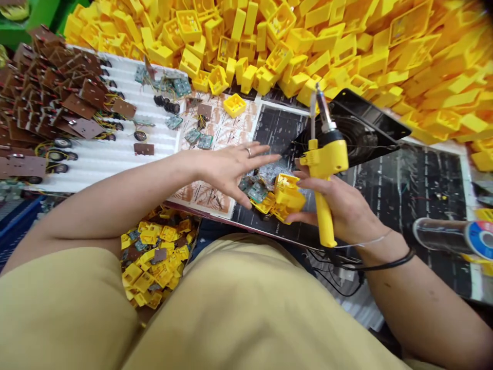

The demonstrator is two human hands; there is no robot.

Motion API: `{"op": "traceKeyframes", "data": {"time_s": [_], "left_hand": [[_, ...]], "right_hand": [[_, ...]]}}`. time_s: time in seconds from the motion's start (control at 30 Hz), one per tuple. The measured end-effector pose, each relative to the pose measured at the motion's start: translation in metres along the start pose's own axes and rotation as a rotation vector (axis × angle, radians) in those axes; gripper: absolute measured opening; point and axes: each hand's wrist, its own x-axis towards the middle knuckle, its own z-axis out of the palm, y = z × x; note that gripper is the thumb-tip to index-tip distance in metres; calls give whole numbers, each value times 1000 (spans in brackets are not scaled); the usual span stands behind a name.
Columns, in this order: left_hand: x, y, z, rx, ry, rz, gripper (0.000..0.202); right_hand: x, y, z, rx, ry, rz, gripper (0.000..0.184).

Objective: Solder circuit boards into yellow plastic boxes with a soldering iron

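My left hand is stretched out flat with spread fingers above the work surface, a ring on one finger. Just beyond its thumb lie green circuit boards beside several yellow plastic housings. In my right hand is a yellow soldering gun, its metal tip and thin feed tube pointing away from me. The fingertips of that hand reach to the edge of the yellow housings; whether they press on them I cannot tell.
Yellow housings are heaped along the back. Brown circuit boards with wires and round black parts pile up at left on a white corrugated sheet. A black fan stands behind the soldering gun. At right lies a solder spool. Below, a container holds yellow pieces.
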Motion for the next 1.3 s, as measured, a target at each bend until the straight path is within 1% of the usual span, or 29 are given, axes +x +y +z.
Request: {"op": "traceKeyframes", "data": {"time_s": [0.03,0.1,0.17,0.2,0.23,0.3,0.33,0.37,0.4,0.47,0.53,0.6,0.63,0.7,0.8,0.87,0.93,0.97,1.03,1.07,1.13,1.17,1.2,1.23,1.3], "left_hand": [[5,4,7,14,-31,28,123],[9,9,14,37,-34,35,130],[8,8,11,10,-27,6,126],[6,7,6,-24,-27,-19,118],[4,4,1,-62,-24,-53,105],[2,0,-8,-95,22,-154,70],[4,-2,-11,-77,60,-206,55],[7,-4,-11,-39,89,-242,48],[11,-5,-10,6,95,-250,45],[19,-6,-6,89,51,-197,43],[25,-6,-3,130,34,-137,35],[25,-6,-4,84,99,-147,21],[23,-5,-7,18,129,-167,19],[17,-4,-13,-180,145,-203,21],[11,-1,-19,-442,110,-261,29],[10,0,-19,-530,91,-318,33],[9,0,-16,-554,67,-346,35],[10,0,-14,-531,55,-328,36],[10,5,-9,-408,37,-235,42],[10,9,-5,-317,28,-178,53],[9,23,5,-115,-5,-85,87],[9,30,12,-21,-23,-60,99],[9,38,20,59,-31,-47,102],[9,45,29,120,-26,-38,96],[10,55,46,163,42,-25,71]], "right_hand": [[-10,-2,-3,29,16,24,61],[-28,-6,-8,70,57,84,68],[-42,-11,-11,84,86,126,68],[-47,-13,-12,78,96,131,67],[-50,-15,-11,64,106,128,65],[-50,-18,-5,19,120,108,59],[-47,-19,0,-3,129,97,57],[-42,-20,7,-21,142,88,55],[-37,-21,14,-32,157,75,56],[-26,-24,28,-47,186,52,57],[-18,-25,39,-66,227,41,46],[-15,-27,42,-73,284,55,31],[-15,-27,41,-69,315,74,29],[-16,-28,34,-48,363,123,36],[-18,-27,22,-22,377,169,49],[-19,-26,19,-18,375,155,53],[-21,-25,19,-19,378,148,56],[-23,-25,21,-18,375,148,57],[-28,-24,23,-17,340,146,58],[-30,-24,24,-17,311,143,58],[-36,-25,23,-24,259,140,59],[-39,-26,21,-24,251,146,62],[-41,-26,19,-20,261,155,65],[-44,-27,16,-10,282,167,69],[-49,-28,12,22,344,171,74]]}}
